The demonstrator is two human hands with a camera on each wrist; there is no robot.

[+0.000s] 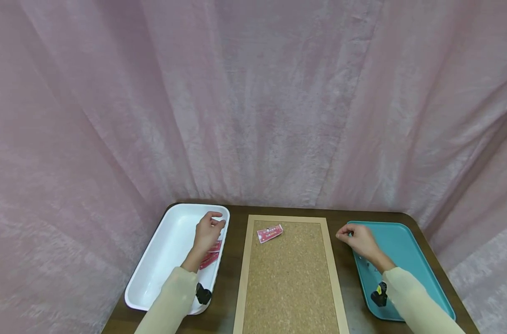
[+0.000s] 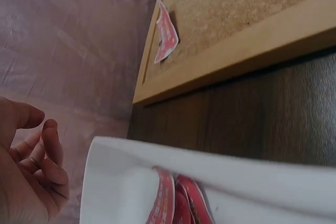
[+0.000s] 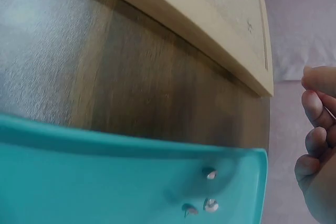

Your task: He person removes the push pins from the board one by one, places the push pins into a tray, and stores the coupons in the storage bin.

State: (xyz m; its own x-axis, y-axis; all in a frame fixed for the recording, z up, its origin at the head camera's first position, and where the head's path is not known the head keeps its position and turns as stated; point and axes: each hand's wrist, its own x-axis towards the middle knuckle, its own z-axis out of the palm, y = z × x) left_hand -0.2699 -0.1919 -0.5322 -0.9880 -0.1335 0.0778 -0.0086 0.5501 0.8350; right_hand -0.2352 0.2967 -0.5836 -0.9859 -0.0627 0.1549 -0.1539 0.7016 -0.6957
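My left hand [image 1: 208, 230] is over the white tray [image 1: 153, 260], its fingers loosely bent. Thumb and forefinger stand apart, with nothing between them in the left wrist view. Below it, red-and-white printed paper strips [image 2: 181, 203] lie along the tray's right side. One similar strip [image 1: 270, 233] is on the cork board [image 1: 293, 278], near its upper left corner, curling up from the surface. My right hand [image 1: 359, 239] hovers by the upper left corner of the teal tray [image 1: 416, 264]. Its fingers are loosely curled, thumb and forefinger tips close together, with no object showing.
Several small shiny tacks [image 3: 211, 205] lie in the teal tray near its far end. The board's raised wooden frame [image 1: 332, 273] stands between the two trays on the dark wooden table [image 1: 237, 246]. A pink curtain [image 1: 253, 102] hangs behind the table.
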